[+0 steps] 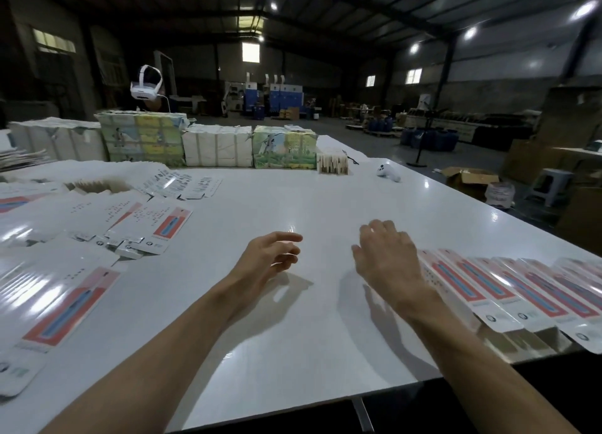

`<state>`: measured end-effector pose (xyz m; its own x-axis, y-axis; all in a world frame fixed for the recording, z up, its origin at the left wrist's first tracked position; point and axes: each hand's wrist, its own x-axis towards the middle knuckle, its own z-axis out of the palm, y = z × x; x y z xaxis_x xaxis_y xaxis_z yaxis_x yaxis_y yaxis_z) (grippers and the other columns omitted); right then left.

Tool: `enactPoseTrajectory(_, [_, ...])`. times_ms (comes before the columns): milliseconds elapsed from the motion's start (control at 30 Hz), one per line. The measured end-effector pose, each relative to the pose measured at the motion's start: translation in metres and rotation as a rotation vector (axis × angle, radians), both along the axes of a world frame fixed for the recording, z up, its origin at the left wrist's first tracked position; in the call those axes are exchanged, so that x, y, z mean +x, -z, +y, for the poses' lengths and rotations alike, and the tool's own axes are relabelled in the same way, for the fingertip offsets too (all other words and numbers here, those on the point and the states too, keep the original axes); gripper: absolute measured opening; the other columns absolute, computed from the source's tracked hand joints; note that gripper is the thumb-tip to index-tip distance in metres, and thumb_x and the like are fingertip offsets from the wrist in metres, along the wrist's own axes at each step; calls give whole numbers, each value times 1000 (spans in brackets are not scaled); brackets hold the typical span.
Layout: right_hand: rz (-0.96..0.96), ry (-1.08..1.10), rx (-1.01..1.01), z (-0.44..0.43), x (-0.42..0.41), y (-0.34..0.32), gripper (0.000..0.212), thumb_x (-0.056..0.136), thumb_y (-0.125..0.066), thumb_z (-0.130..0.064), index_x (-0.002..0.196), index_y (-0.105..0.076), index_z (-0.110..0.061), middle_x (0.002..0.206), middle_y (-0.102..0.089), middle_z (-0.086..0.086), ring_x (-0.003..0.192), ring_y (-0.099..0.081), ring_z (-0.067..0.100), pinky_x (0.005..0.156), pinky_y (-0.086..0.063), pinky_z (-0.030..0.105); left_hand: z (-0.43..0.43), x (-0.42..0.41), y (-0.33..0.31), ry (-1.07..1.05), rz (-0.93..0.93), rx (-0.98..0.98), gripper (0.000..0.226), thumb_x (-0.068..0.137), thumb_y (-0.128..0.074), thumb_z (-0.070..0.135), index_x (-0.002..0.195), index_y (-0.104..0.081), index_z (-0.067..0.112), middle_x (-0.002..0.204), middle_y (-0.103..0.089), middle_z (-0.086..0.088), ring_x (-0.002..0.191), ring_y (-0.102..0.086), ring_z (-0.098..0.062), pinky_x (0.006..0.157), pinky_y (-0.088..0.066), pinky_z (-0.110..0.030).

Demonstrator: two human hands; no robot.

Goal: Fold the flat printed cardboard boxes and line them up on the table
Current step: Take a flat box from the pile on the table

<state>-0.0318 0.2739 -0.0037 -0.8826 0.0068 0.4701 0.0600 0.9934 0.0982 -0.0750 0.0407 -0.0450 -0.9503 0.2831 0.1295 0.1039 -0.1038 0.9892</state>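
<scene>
Your left hand (272, 254) hovers over the middle of the table (325, 199), with the palm turned to the right and the fingers loosely bent. It holds nothing. Your right hand (387, 257) is near it at 3 o'clock, palm down, fingers spread and relaxed, also with nothing in it. Its outer edge is just beside the first of the folded boxes (508, 290); I cannot tell if it touches.

The folded boxes lie side by side in one row that runs from your right hand toward 3 o'clock. Each is white with a red and blue print, and the near ends reach the table edge. The flat boxes (156, 218) are at 8 to 10 o'clock from your hands, spread in overlapping piles with the same print.

At 11 to 12 o'clock, at the far side, wrapped bundles (218, 147) stand in a line, some white and some with coloured pictures. A white controller (389, 172) lies at 1 o'clock, well apart from all boxes. Behind the bundles, at 11 o'clock, a person wears a white headset (146, 83).
</scene>
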Motion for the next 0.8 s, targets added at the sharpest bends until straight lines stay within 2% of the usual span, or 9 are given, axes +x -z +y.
enactPoseTrajectory(100, [69,-182,-12,-48,-24,-1,13,102,-53,-23,102,-62,-14,101,-64,5,95,-59,25,83,-49,39,2,5,-1,-253,157,-128,26,98,-57,15,102,-79,28,86,-74,3,69,-62,-11,71,-52,-28])
enactPoseTrajectory(167, [94,-292,-47,-75,-38,4,10,101,-56,-22,96,-60,-14,91,-62,4,82,-56,21,78,-54,38,1,7,-6,-398,257,-207,25,98,-55,14,98,-75,29,81,-74,2,65,-60,-12,66,-53,-28])
enactPoseTrajectory(300, [79,-401,-202,-107,-52,23,17,101,-53,-22,109,-65,-13,97,-69,2,86,-64,22,77,-56,38,-17,2,-21,-548,337,-538,18,100,-56,17,109,-64,29,82,-74,5,71,-68,-14,73,-61,-37])
enactPoseTrajectory(433, [7,-458,-269,-105,-53,42,21,100,-49,-18,114,-63,-14,105,-70,2,95,-66,25,78,-54,40,-64,-4,-39,-538,143,-988,23,102,-56,27,124,-61,23,114,-72,-2,98,-66,-21,86,-55,-38])
enactPoseTrajectory(500, [12,-484,-265,-102,-54,45,22,98,-49,-17,115,-63,-15,104,-70,2,95,-65,25,76,-53,41,-94,0,-49,-510,50,-1215,25,103,-56,24,125,-64,15,120,-70,-7,102,-62,-22,84,-48,-35])
enactPoseTrajectory(567, [19,-509,-282,-103,-54,45,26,98,-50,-16,119,-64,-15,106,-71,1,97,-66,24,77,-53,39,-122,10,-56,-495,-56,-1362,29,102,-62,28,124,-67,9,121,-70,-10,104,-64,-23,85,-49,-35])
enactPoseTrajectory(633, [22,-534,-315,-105,-55,45,28,99,-50,-15,123,-65,-15,108,-71,0,98,-66,23,77,-52,37,-146,21,-62,-539,-167,-1458,49,97,-71,39,133,-59,7,128,-63,-13,117,-61,-28,98,-52,-40])
enactPoseTrajectory(700, [16,-552,-338,-106,-56,45,29,99,-51,-15,125,-65,-15,109,-72,0,99,-67,22,79,-51,36,-167,35,-66,-643,-245,-1559,74,91,-78,47,145,-44,9,146,-47,-18,138,-45,-35,111,-45,-47])
enactPoseTrajectory(800, [15,-559,-394,-104,-57,45,29,100,-51,-15,125,-65,-15,110,-71,-3,100,-66,20,79,-51,36,-190,54,-67,-781,-340,-1713,100,82,-83,55,153,-32,7,158,-32,-21,149,-29,-40,116,-36,-49])
